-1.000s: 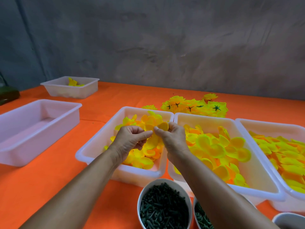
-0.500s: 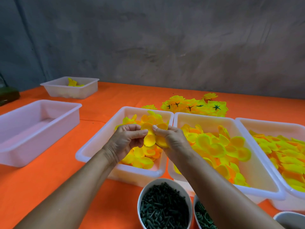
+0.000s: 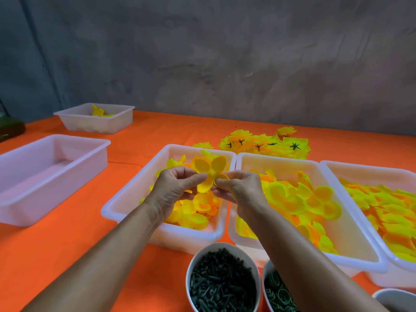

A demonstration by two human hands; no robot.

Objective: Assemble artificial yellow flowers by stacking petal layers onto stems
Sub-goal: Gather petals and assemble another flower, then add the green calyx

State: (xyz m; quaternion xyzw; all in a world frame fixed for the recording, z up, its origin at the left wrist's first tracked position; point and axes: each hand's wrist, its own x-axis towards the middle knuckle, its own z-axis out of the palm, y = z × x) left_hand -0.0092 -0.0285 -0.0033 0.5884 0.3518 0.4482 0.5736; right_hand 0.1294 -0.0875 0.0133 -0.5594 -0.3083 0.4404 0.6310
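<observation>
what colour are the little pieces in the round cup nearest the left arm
Dark green, nearly black, filling the cup; only the head view shows them.

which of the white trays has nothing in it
The big tray at the left edge: only its bare floor shows. The small far tray holds a few petals; the others are full.

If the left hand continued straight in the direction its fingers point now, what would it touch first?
The left hand points rightward, toward the right hand. It already pinches the petal layer, so beyond that it would probably meet the right hand's fingertips, which pinch the same layer. Depth between them is unclear.
</observation>
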